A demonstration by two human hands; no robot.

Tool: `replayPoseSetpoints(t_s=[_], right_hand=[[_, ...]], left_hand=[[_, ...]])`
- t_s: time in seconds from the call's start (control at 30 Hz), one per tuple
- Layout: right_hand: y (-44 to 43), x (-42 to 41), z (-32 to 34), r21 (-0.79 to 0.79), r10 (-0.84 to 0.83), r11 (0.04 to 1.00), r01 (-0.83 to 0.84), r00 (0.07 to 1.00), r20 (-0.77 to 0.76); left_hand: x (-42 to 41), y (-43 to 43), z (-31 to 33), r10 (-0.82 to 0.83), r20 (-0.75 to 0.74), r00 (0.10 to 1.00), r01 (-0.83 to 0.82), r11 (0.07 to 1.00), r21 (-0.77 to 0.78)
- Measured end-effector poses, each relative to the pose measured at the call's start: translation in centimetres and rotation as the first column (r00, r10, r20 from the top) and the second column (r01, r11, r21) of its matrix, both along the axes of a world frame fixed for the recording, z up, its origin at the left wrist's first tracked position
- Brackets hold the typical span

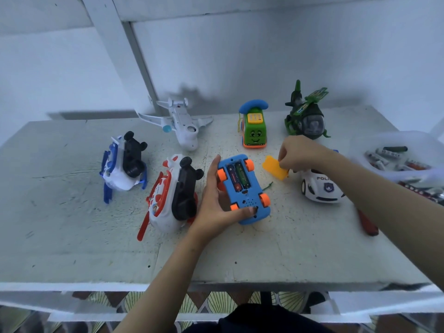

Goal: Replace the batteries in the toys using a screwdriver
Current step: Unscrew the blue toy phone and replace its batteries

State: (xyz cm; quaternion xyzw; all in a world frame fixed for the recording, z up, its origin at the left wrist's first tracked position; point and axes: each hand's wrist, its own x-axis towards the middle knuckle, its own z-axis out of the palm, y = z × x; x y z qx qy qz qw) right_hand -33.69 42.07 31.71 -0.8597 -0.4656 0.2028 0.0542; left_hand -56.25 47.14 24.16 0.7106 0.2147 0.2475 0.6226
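Currently the table (72, 236) carries all the toys, and the blue toy car (242, 188) lies wheels-up near its middle. The left hand (216, 205) grips the car, with the thumb on the near end and the fingers along its side. The right hand (298, 152) pinches the orange battery cover (275, 167), which is off and just beside the car. Two batteries (237, 176) sit in the open compartment.

Hazards, as judged:
- The cover may be mislaid if set down among the other toys.
- The car may roll out of the hold if the grip loosens while the cells are pried out.

Surroundings: the bowl of batteries (396, 155) stands at the right edge. The police car (319, 188) lies between it and the work, in the reach path. A red-handled tool (367, 224), probably the screwdriver, is partly hidden under the right forearm
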Motion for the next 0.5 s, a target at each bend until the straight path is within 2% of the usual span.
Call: replayPoseSetpoints(t_s=[0.2, 0.3, 0.37, 0.5], right_hand=[[-0.5, 0.2, 1.1, 0.171, -0.052, 0.980, 0.097, 0.968, -0.246], [-0.9, 0.0, 1.7, 0.307, -0.091, 0.926, 0.220, 0.919, -0.385], [-1.1, -0.5, 2.3, 0.381, -0.088, 0.886, 0.266, 0.901, -0.425], [-1.7, -1.8, 3.4, 0.399, -0.036, 0.858, 0.324, 0.812, -0.582]], left_hand=[[0.3, 0.3, -0.2, -0.018, 0.028, 0.999, 0.020, 0.999, -0.039], [0.8, 0.0, 0.0, -0.036, 0.069, 0.997, 0.040, 0.997, -0.060], [1.0, 0.0, -0.1, -0.037, 0.077, 0.996, 0.041, 0.998, -0.054], [1.7, 0.5, -0.5, 0.007, 0.054, 0.999, -0.004, 0.999, -0.054]])
